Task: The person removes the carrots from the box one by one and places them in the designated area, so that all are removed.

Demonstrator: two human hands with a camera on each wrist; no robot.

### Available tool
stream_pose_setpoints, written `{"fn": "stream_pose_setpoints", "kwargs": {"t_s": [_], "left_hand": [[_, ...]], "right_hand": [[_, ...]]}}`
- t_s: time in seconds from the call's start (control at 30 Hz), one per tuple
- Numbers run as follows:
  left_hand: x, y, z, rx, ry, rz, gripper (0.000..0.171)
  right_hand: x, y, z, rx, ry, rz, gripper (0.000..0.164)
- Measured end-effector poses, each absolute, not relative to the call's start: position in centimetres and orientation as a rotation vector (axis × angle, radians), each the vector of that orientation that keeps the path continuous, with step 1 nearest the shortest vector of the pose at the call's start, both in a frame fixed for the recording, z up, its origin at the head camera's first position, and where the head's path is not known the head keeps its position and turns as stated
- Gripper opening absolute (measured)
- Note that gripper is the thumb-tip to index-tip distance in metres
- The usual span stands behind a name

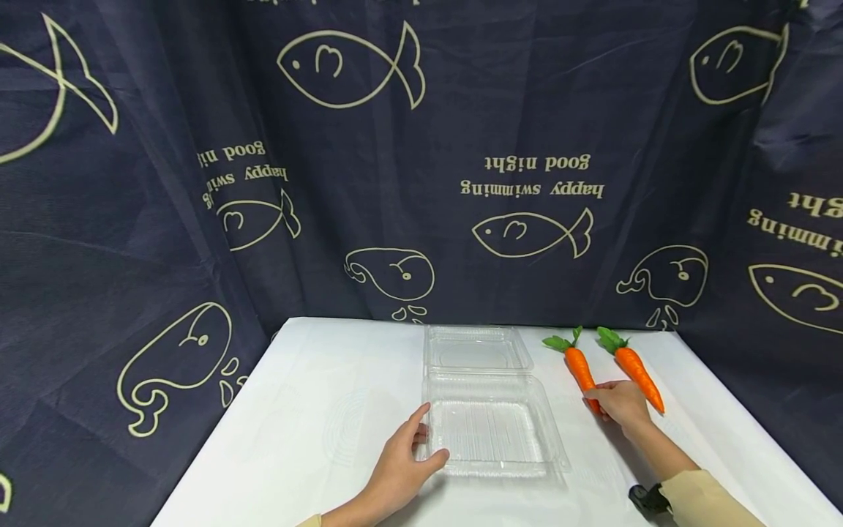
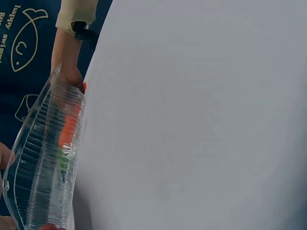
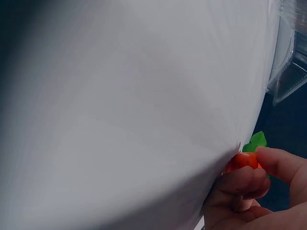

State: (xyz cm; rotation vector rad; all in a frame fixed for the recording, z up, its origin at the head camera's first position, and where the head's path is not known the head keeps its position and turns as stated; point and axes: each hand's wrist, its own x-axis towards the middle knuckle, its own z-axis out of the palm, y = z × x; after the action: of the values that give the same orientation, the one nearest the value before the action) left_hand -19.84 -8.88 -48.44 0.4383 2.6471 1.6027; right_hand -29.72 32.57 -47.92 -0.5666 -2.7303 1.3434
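Note:
A clear plastic clamshell container [image 1: 487,465] lies with its lid [image 1: 477,369] folded back behind the base. At the base's front left corner, my left hand [image 1: 398,465] holds the rim, thumb along the front edge and fingers by the left side. My right hand [image 1: 619,402] pinches the tapered end of a carrot [image 1: 579,368] with green leaves pointing away from me. In the right wrist view, thumb and fingers grip the carrot's orange end [image 3: 247,160]. A second carrot [image 1: 635,366] lies just right of the first, untouched.
The white tabletop [image 1: 316,410] extends left of the container. Dark blue curtains [image 1: 421,146] printed with fish and whales enclose the back and sides. A black band with a small device [image 1: 648,500] sits on the right wrist.

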Motion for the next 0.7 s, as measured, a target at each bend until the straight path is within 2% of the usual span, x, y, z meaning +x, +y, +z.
{"fn": "stream_pose_setpoints", "kwargs": {"t_s": [0.3,0.7], "left_hand": [[-19.88,-8.89,-48.47,0.441,2.655,1.596,0.079],[-19.89,-8.84,-48.51,0.428,2.637,1.611,0.08]], "right_hand": [[-29.77,32.55,-47.78,-0.577,-2.744,1.321,0.048],[-30.05,32.65,-47.88,-0.559,-2.759,1.322,0.045]]}}
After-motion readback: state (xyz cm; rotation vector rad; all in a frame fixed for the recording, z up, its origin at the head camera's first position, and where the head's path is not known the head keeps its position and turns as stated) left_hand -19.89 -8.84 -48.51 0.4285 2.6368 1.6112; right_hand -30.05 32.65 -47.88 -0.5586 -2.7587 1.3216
